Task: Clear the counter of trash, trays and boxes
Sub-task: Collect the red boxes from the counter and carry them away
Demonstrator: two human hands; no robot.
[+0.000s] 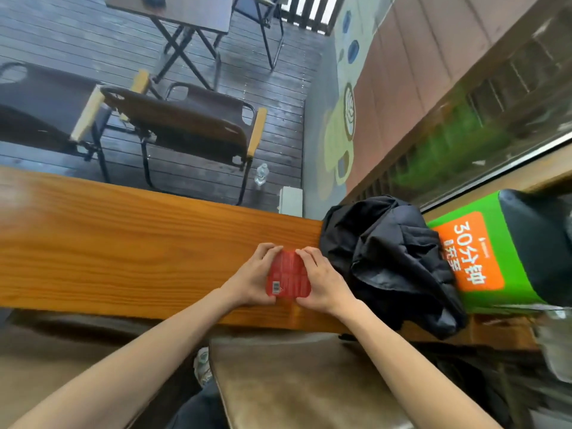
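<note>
Head view: both hands clasp a red box, black jacket just beside.

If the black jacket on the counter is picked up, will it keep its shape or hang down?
The black jacket would probably hang limp: it already lies crumpled in deep folds, and one part droops over the wooden counter edge. Its puffy look suggests it is light for its size. The smooth fabric may slip, so gather it rather than pinch it.

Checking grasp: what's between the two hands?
Head view: a red box, clasped by left hand and right hand, over the wooden counter.
</note>
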